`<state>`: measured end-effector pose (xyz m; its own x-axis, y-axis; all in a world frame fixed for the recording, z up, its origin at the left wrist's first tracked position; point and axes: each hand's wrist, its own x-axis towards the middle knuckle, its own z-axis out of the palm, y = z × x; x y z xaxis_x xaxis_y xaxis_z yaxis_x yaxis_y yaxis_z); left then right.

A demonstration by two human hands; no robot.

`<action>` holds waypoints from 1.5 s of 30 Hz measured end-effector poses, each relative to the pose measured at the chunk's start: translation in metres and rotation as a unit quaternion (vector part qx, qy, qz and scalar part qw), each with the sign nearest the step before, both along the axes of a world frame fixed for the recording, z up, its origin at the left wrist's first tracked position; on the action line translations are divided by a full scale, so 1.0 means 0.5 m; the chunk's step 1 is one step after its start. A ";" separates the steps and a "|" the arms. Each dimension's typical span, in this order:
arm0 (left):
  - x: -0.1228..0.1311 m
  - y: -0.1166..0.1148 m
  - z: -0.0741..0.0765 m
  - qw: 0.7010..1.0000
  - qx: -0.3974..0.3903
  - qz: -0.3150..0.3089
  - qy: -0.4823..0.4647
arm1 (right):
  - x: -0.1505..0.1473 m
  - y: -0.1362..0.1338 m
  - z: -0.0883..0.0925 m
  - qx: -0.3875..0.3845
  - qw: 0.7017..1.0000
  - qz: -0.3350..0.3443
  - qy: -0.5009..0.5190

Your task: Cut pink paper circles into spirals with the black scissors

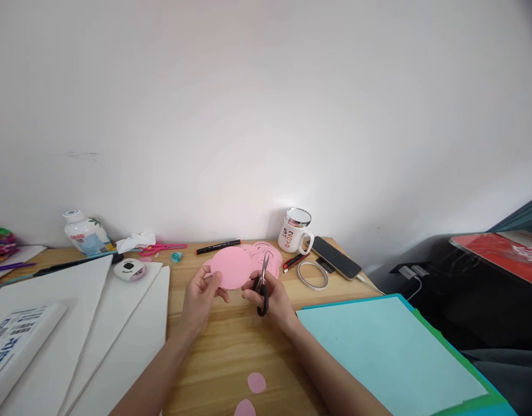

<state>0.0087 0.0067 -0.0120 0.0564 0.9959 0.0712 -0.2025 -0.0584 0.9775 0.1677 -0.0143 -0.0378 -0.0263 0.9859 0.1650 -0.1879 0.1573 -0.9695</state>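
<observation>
Between the thumb and fingers of my left hand is a pink paper oval, gripped at its left edge. My right hand holds black-handled scissors, the blades pointing up and away from me, just right of the oval. Behind both, a pile of pink paper pieces with dark lines lies on the wooden desk, partly covered by the oval. Two small pink cut-outs, one a paper piece with rounded edges, lie nearer to me.
A black marker, white mug, tape roll and phone stand or lie along the back. White boards cover the left side; light-blue sheets lie right. Pink scissors and a white bottle are back left.
</observation>
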 end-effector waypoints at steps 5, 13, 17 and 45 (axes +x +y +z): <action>0.008 -0.015 0.010 0.993 0.002 -0.101 0.054 | 0.009 0.002 0.011 -0.015 0.999 -0.036 0.024; 0.009 -0.024 0.003 0.972 -0.017 -0.140 0.189 | -0.003 -0.009 0.010 0.001 1.000 0.029 0.003; 0.011 -0.032 0.016 0.983 0.030 -0.059 0.172 | -0.021 -0.027 0.010 0.019 0.992 0.124 0.019; 0.018 -0.043 0.033 0.974 0.037 0.012 0.225 | -0.056 -0.050 0.002 0.038 0.992 0.112 0.051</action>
<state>0.0176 -0.0148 0.0043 0.0744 0.9904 0.1165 0.2479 -0.1315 0.9598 0.1396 -0.0391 -0.0368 -0.2218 0.9421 0.2517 -0.3235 0.1724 -0.9304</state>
